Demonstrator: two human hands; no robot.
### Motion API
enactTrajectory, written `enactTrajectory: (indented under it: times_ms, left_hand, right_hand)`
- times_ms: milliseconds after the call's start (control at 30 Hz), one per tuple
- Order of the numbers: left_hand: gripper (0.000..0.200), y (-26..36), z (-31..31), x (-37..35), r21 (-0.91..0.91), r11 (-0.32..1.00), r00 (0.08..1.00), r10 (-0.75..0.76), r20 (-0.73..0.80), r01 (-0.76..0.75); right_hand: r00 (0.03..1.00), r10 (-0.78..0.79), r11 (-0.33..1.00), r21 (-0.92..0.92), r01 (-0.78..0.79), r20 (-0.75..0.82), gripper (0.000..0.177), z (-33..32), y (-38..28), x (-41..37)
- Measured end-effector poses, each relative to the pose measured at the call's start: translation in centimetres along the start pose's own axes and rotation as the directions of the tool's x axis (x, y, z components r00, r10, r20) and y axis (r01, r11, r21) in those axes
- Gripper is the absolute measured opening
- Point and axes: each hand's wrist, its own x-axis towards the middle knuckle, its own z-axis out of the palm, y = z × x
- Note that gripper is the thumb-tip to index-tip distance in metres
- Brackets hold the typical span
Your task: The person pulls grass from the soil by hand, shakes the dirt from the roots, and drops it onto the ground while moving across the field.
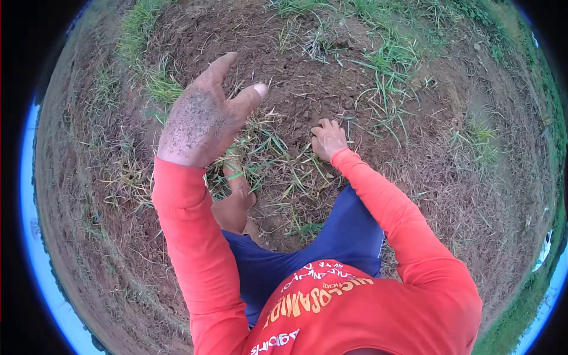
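My left hand (204,118) is raised above the ground on the left, its back dusted with dark soil. The thumb and forefinger are spread apart, and nothing shows between them. Lower and to the right, my right hand (328,141) is down at the brown soil (296,89), fingers curled inward. Whatever those fingers may hold is hidden beneath them. Loose, uprooted-looking grass (278,157) lies between the two hands, green blades mixed with dry stalks.
My bare foot (236,204) rests among the grass under my left forearm. A green grass clump (387,71) grows ahead on the right, another tuft (163,86) on the left. Dry straw (438,177) covers the ground at right.
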Motion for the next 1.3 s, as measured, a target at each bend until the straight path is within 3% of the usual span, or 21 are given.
enactTrajectory:
  times_ms: [67, 100, 167, 233, 333, 400, 433, 533, 667, 700, 800, 833, 933, 1067, 1167, 1233, 1267, 1300]
  left_hand:
    - [0.06, -0.8, 2.6, 1.5, 0.036, 0.999, 0.987, 0.031, 0.155, -0.037]
    - [0.057, -0.9, 3.7, 1.9, 0.124, 0.991, 0.961, 0.007, 0.277, -0.043]
    - [0.048, 0.3, 4.9, 1.2, 0.32, 0.941, 0.859, -0.075, 0.507, -0.107]
    - [0.04, 0.8, 6.5, 0.8, 0.223, 0.962, 0.8, -0.006, 0.6, -0.16]
    - [0.034, 0.8, 8.4, -1.0, 0.098, 0.95, 0.835, 0.208, 0.509, -0.297]
    - [0.031, 0.2, 8.4, -1.8, 0.073, 0.95, 0.82, 0.221, 0.528, -0.303]
    - [0.03, -0.2, 8.3, -2.0, 0.059, 0.95, 0.813, 0.228, 0.535, -0.305]
    - [0.03, -2.1, 7.5, -2.6, 0.103, 0.955, 0.84, 0.189, 0.509, -0.278]
    - [0.029, -3.6, 5.5, -2.2, 0.132, 0.962, 0.885, 0.162, 0.436, -0.241]
    - [0.03, -3.8, 5.2, -2.3, 0.129, 0.964, 0.882, 0.152, 0.446, -0.232]
    - [0.034, -4.3, 4.7, -2.2, 0.124, 0.971, 0.879, 0.128, 0.459, -0.206]
    - [0.036, -4.5, 4.5, -2.3, 0.116, 0.972, 0.873, 0.125, 0.472, -0.203]
    - [0.04, -4.8, 4.1, -2.2, 0.12, 0.975, 0.861, 0.105, 0.498, -0.188]
    - [0.042, -5.0, 3.9, -1.9, 0.107, 0.982, 0.867, 0.083, 0.492, -0.155]
    - [0.051, -5.1, 3.7, -1.0, 0.088, 0.99, 0.838, 0.046, 0.544, -0.112]
    - [0.057, -5.4, 3.6, 0.7, 0.065, 0.985, 0.957, 0.137, 0.255, -0.158]
    - [0.06, -5.6, 3.6, 1.5, 0.055, 0.982, 0.979, 0.175, 0.102, -0.182]
    - [0.062, -6.2, 3.5, 2.3, 0.066, 0.983, 0.984, 0.167, 0.056, -0.171]
  right_hand:
    - [1.0, 0.005, 0.996, 0.087, -0.002, -0.027, 0.027, -0.8, 0.4, 1.1]
    - [0.993, 0.051, 0.978, 0.208, -0.028, -0.108, 0.028, -0.5, 1.5, 2.5]
    - [0.982, 0.107, 0.968, 0.243, -0.066, -0.158, 0.03, -0.8, 3.2, 6.1]
    - [0.957, 0.203, 0.956, 0.255, -0.148, -0.208, 0.034, -1.7, 4.8, 11.4]
    - [0.9, 0.414, 0.874, 0.337, -0.35, -0.138, 0.044, -3.4, 5.7, 18.3]
    - [0.859, 0.465, 0.868, 0.3, -0.395, -0.216, 0.044, -2.3, 6.6, 22.0]
    - [0.873, 0.388, 0.91, 0.273, -0.312, -0.297, 0.038, -0.8, 7.9, 23.7]
    - [0.888, 0.439, 0.877, 0.281, -0.39, -0.138, 0.035, -0.6, 8.8, 25.8]
    - [0.735, 0.583, 0.792, 0.446, -0.418, -0.347, 0.031, -0.7, 10.3, 27.6]
    - [0.748, 0.603, 0.784, 0.38, -0.492, -0.277, 0.032, -0.6, 10.6, 28.3]
    - [0.847, 0.478, 0.868, 0.274, -0.414, -0.233, 0.036, -1.1, 10.6, 29.8]
    - [0.869, 0.472, 0.863, 0.279, -0.421, -0.151, 0.04, -1.3, 10.5, 30.6]
    - [0.846, 0.508, 0.817, 0.403, -0.413, -0.162, 0.043, -1.3, 10.5, 30.9]
    - [0.756, 0.629, 0.765, 0.318, -0.561, -0.18, 0.044, -1.5, 8.3, 31.1]
    - [0.742, 0.619, 0.778, 0.326, -0.537, -0.257, 0.035, -1.5, 7.0, 31.1]
    - [0.709, 0.634, 0.771, 0.324, -0.548, -0.308, 0.03, -1.1, 6.3, 31.5]
    - [0.709, 0.64, 0.766, 0.318, -0.558, -0.298, 0.03, -0.9, 6.2, 31.3]
    - [0.71, 0.642, 0.765, 0.31, -0.564, -0.29, 0.029, -1.0, 6.1, 31.3]
